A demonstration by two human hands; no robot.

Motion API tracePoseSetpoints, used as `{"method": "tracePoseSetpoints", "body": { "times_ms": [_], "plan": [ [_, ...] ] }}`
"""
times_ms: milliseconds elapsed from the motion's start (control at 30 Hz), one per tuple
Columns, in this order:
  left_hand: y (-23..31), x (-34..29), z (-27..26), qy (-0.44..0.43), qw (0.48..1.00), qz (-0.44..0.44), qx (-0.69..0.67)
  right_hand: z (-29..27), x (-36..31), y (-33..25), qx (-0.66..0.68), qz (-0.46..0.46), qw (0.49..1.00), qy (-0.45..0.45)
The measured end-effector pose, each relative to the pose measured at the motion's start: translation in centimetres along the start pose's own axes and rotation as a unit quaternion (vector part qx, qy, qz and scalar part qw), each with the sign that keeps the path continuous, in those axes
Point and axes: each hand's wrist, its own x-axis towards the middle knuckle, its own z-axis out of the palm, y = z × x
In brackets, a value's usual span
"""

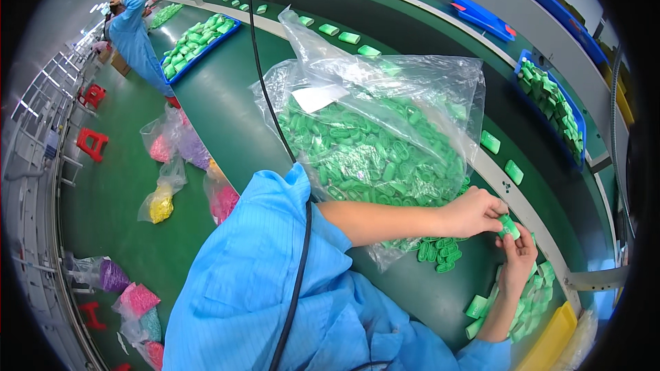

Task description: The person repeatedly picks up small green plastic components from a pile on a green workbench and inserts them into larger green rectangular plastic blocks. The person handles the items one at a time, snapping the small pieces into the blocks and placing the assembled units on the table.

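Observation:
My left hand (pixel 473 212) reaches across from the left, its thumb and fingers pinched on one end of a small green plastic case (pixel 509 227). The lower part of the same case is gripped by the fingers of my right hand (pixel 517 258). Beside my left forearm lies a large clear plastic bag (pixel 375 154), full of small green oval plastic parts. Loose green oval parts (pixel 440 253) have spilled out below my left wrist. A pile of finished-looking green cases (pixel 535 299) lies around my right wrist, partly hidden by it.
A conveyor belt carrying spaced green cases (pixel 490 141) runs behind a pale rail. Blue trays of green cases stand at the right (pixel 553 106) and far left (pixel 199 47). A yellow bin (pixel 550 340) sits lower right. A black cable (pixel 265 89) hangs across. A co-worker (pixel 134 38) stands far left.

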Motion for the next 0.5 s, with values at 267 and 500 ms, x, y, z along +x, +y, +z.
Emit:
{"method": "tracePoseSetpoints", "body": {
  "times_ms": [267, 500],
  "plan": [
    [0.5, 0.1, -0.7, -0.039, 0.993, -0.043, 0.104, 0.6, 0.0, -0.8, -0.051, 0.008, 0.998, -0.019],
    [1.5, -0.2, -0.6, -0.04, 0.985, -0.081, 0.144, 0.8, 0.1, -1.1, -0.01, -0.004, 0.999, -0.031]
  ]
}}
